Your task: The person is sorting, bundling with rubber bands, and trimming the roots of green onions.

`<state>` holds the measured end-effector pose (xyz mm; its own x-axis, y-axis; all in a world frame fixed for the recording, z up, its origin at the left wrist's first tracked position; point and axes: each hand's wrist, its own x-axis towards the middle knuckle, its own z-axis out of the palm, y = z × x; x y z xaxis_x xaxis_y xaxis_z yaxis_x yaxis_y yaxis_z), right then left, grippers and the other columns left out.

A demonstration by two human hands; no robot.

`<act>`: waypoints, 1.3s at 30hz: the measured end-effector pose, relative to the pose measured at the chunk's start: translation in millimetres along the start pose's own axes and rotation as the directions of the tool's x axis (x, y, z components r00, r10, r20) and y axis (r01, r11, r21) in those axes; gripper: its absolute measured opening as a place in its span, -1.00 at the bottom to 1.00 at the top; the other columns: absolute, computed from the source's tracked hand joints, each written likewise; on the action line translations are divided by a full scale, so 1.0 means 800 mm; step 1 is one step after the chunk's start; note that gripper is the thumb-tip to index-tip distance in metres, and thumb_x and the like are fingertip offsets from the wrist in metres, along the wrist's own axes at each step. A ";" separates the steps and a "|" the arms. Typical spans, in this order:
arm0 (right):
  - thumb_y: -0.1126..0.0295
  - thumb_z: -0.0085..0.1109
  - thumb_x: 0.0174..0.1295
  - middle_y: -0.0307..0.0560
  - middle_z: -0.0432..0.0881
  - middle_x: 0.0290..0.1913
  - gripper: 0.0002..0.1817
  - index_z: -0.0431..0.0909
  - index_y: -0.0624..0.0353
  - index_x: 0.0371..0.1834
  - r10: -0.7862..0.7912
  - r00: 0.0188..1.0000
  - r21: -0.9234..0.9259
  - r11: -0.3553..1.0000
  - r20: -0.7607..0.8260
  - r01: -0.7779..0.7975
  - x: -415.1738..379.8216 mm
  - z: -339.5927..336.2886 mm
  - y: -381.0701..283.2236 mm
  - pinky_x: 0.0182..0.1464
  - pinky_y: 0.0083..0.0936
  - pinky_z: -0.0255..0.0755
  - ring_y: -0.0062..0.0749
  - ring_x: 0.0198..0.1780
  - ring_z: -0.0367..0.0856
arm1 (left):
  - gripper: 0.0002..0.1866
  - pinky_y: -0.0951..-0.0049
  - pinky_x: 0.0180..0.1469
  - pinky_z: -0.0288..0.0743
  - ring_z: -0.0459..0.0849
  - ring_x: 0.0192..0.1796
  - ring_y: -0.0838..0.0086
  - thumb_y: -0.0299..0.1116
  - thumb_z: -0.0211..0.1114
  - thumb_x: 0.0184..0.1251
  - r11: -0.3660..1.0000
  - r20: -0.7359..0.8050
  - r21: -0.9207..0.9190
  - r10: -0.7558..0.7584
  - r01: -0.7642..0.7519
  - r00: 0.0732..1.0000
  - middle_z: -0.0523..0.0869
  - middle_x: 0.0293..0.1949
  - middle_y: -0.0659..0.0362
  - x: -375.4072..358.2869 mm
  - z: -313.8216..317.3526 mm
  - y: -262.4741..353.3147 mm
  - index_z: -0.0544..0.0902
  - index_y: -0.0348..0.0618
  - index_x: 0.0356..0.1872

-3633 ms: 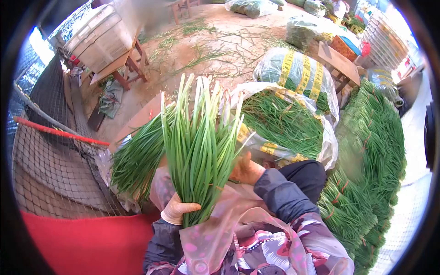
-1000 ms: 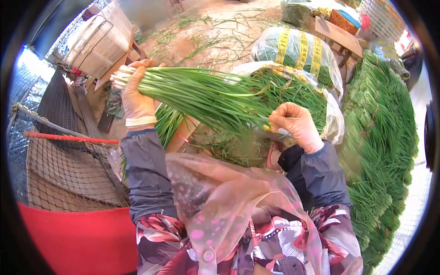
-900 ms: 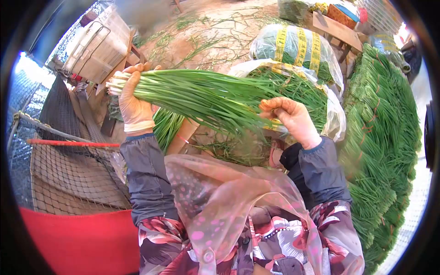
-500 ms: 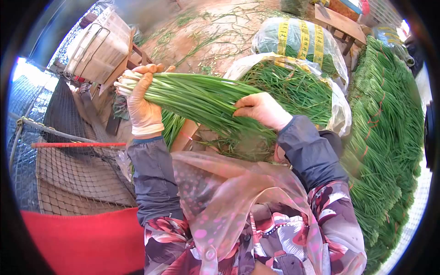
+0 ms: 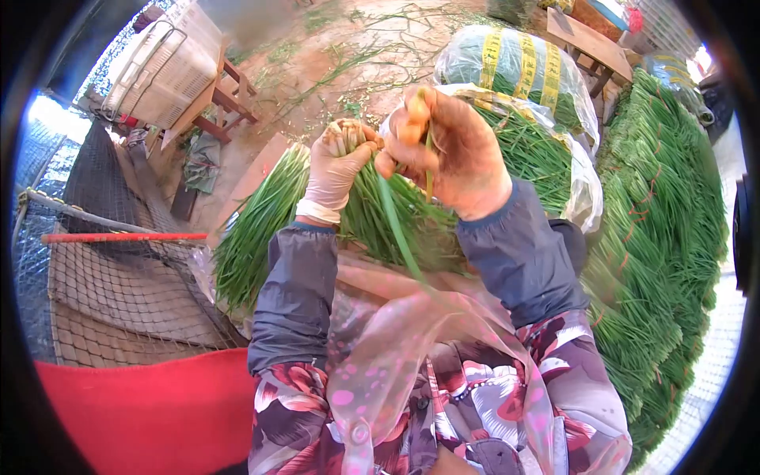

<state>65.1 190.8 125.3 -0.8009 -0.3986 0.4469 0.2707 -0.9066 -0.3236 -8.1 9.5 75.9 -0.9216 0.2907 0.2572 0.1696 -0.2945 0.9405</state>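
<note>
Chive bunch (image 5: 372, 214): light, limp, bruisable; I hold its cut end in my left hand (image 5: 336, 170), grip closed, chest-high; right hand (image 5: 451, 150) pinches one loose leaf

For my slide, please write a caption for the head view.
Gloved left hand grips a bunch of green chives by its pale ends, while the bare right hand pulls one leaf.

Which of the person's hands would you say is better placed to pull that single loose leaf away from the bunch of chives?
Probably the right hand: its fingers already pinch the loose leaf, while the gloved left hand is shut around the bunch of chives near its pale ends.
</note>
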 end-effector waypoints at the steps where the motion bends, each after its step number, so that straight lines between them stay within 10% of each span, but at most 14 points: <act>1: 0.11 0.00 0.38 -0.20 0.57 -0.51 -0.69 0.54 0.13 -0.31 0.020 0.991 -0.006 1.000 0.129 -0.019 -0.012 0.007 -0.003 -0.38 -0.47 0.41 -0.55 -0.53 0.53 | -0.86 0.48 -0.08 0.53 0.60 -0.28 0.55 -0.62 0.34 0.12 0.998 -0.011 0.039 0.041 -0.041 0.999 0.66 -0.33 0.22 0.007 -0.014 -0.001 0.64 -0.18 -0.30; 5: 0.03 0.09 0.30 -0.14 0.59 -0.56 -0.61 0.62 0.17 -0.36 -0.019 0.998 -0.623 0.782 -0.054 -0.018 -0.091 -0.011 -0.021 -0.42 -0.39 0.42 -0.40 -0.59 0.52 | -0.87 0.40 -0.09 0.61 0.69 -0.22 0.41 -0.61 0.33 0.17 0.998 -0.118 -0.002 0.059 -0.060 0.991 0.70 -0.27 0.14 0.033 -0.063 0.024 0.62 -0.19 -0.27; 8: -0.05 0.22 0.19 0.03 0.69 -0.46 -0.54 0.72 0.20 -0.34 0.223 0.775 -0.691 -0.635 -0.591 -0.344 -0.139 -0.090 0.010 -0.29 -0.36 0.51 -0.18 -0.46 0.64 | -0.86 0.31 -0.07 0.64 0.70 -0.19 0.35 -0.60 0.31 0.22 0.986 -0.118 -0.091 0.129 -0.140 0.985 0.69 -0.25 0.10 0.060 -0.074 0.063 0.60 -0.21 -0.21; 11: 0.10 0.20 0.26 0.03 0.71 -0.44 -0.64 0.73 0.20 -0.42 -0.132 0.738 -0.705 -0.224 -0.662 -0.672 -0.116 -0.068 0.009 -0.25 -0.41 0.52 -0.35 -0.36 0.69 | -0.87 0.40 -0.15 0.62 0.70 -0.23 0.39 -0.60 0.31 0.21 0.963 -0.179 -0.139 0.206 -0.232 0.962 0.69 -0.31 0.13 0.069 -0.051 0.103 0.61 -0.21 -0.24; 14: 0.29 0.24 0.25 -0.04 0.73 -0.24 -0.76 0.68 0.16 -0.10 -0.275 0.856 -0.852 0.429 -0.439 -0.299 -0.051 -0.005 0.022 -0.24 -0.49 0.54 -0.62 -0.29 0.67 | -0.89 0.49 -0.23 0.59 0.69 -0.31 0.45 -0.63 0.33 0.17 0.958 -0.216 -0.181 0.180 -0.220 0.960 0.70 -0.37 0.16 0.075 -0.028 0.096 0.62 -0.21 -0.32; 20: 0.17 0.35 0.06 -0.06 0.66 -0.33 -0.70 0.59 0.11 -0.24 -0.323 0.944 -0.769 -0.585 -0.067 -0.255 0.047 -0.021 0.050 -0.26 -0.33 0.52 -0.15 -0.33 0.66 | -0.84 0.48 -0.28 0.58 0.67 -0.32 0.44 -0.66 0.33 0.15 0.984 -0.312 -0.041 0.154 -0.175 0.938 0.64 -0.36 0.20 0.077 0.019 0.043 0.58 -0.19 -0.30; 26: 0.35 0.18 0.17 -0.05 0.62 -0.54 -0.87 0.61 0.17 -0.39 0.147 0.939 -0.949 -0.006 -0.312 -0.314 -0.026 -0.014 0.034 -0.40 -0.32 0.51 -0.16 -0.53 0.58 | -0.82 0.46 -0.26 0.59 0.69 -0.30 0.42 -0.68 0.34 0.13 0.979 -0.318 -0.159 0.073 -0.129 0.945 0.65 -0.35 0.20 0.080 -0.011 0.037 0.58 -0.22 -0.28; 27: 0.29 0.19 0.16 -0.07 0.65 -0.51 -0.83 0.64 0.14 -0.36 0.325 0.923 -0.967 -0.213 -0.204 -0.139 -0.056 -0.034 0.040 -0.36 -0.27 0.53 -0.20 -0.47 0.63 | -0.82 0.47 -0.26 0.59 0.69 -0.30 0.43 -0.68 0.34 0.13 0.977 -0.340 -0.175 0.059 -0.125 0.939 0.65 -0.35 0.19 0.084 -0.018 0.040 0.59 -0.22 -0.29; 28: 0.19 0.21 0.12 -0.04 0.69 -0.41 -0.75 0.69 0.07 -0.23 0.509 0.824 -0.885 -0.465 -0.250 0.019 -0.118 -0.127 0.066 -0.27 -0.23 0.55 -0.26 -0.36 0.69 | -0.83 0.48 -0.26 0.59 0.69 -0.29 0.43 -0.68 0.34 0.13 0.976 -0.361 -0.188 0.038 -0.112 0.932 0.66 -0.35 0.19 0.085 -0.024 0.043 0.59 -0.23 -0.29; 30: 0.05 0.18 0.17 0.08 0.70 -0.12 -0.46 0.55 0.00 0.22 0.432 0.131 -0.434 -0.901 -0.892 0.011 -0.132 -0.121 0.044 -0.29 -0.15 0.58 -0.15 -0.16 0.72 | -0.83 0.49 -0.26 0.58 0.70 -0.29 0.42 -0.68 0.33 0.14 0.969 -0.354 -0.174 0.102 -0.173 0.930 0.66 -0.35 0.18 0.090 -0.024 0.051 0.59 -0.22 -0.29; 32: -0.09 0.15 0.22 0.19 0.62 0.07 -0.26 0.31 0.04 0.41 0.317 0.455 -0.553 -0.426 -0.832 -0.716 -0.115 -0.078 0.018 -0.36 -0.06 0.57 -0.02 -0.07 0.70 | -0.81 0.50 -0.27 0.56 0.69 -0.31 0.43 -0.68 0.34 0.13 0.968 -0.304 -0.023 0.232 -0.251 0.924 0.66 -0.35 0.19 0.074 -0.008 0.061 0.59 -0.20 -0.27; 34: -0.24 0.08 0.23 0.25 0.59 0.06 -0.08 0.11 0.17 0.49 0.435 0.622 -0.202 0.691 -0.651 -0.694 -0.107 -0.077 0.025 -0.10 -0.13 0.57 -0.02 -0.07 0.68 | -0.91 0.50 -0.28 0.55 0.66 -0.36 0.39 -0.58 0.29 0.24 0.945 -0.226 0.135 0.323 -0.299 0.919 0.65 -0.38 0.20 0.040 0.027 0.062 0.60 -0.17 -0.28; 37: -0.11 0.09 0.30 0.23 0.54 0.08 -0.21 0.18 0.19 0.44 0.468 0.788 0.081 0.875 -0.399 -0.478 -0.079 -0.062 0.045 0.02 -0.14 0.53 -0.02 -0.05 0.63 | -0.89 0.13 -0.01 0.54 0.63 -0.15 0.20 -0.35 0.21 0.19 0.387 0.517 0.398 0.655 -0.832 0.552 0.63 -0.30 0.10 -0.018 0.076 0.052 0.61 -0.12 -0.32; 39: 0.05 0.13 0.30 0.15 0.53 0.14 -0.31 0.21 0.15 0.41 0.467 0.828 0.250 0.880 -0.310 -0.403 -0.070 -0.062 0.059 0.07 -0.10 0.52 0.04 -0.01 0.61 | -0.64 -0.01 0.18 0.42 0.62 -0.05 0.18 -0.32 0.31 -0.36 0.508 0.680 0.167 0.561 -0.845 0.471 0.63 -0.27 0.16 -0.080 0.079 -0.021 0.60 -0.09 -0.34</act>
<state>96.2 176.7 43.9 -0.7020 -0.7111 -0.0394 0.6949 -0.6718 -0.2564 70.3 53.5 57.6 -0.1017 0.5913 0.8000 0.9234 -0.2431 0.2971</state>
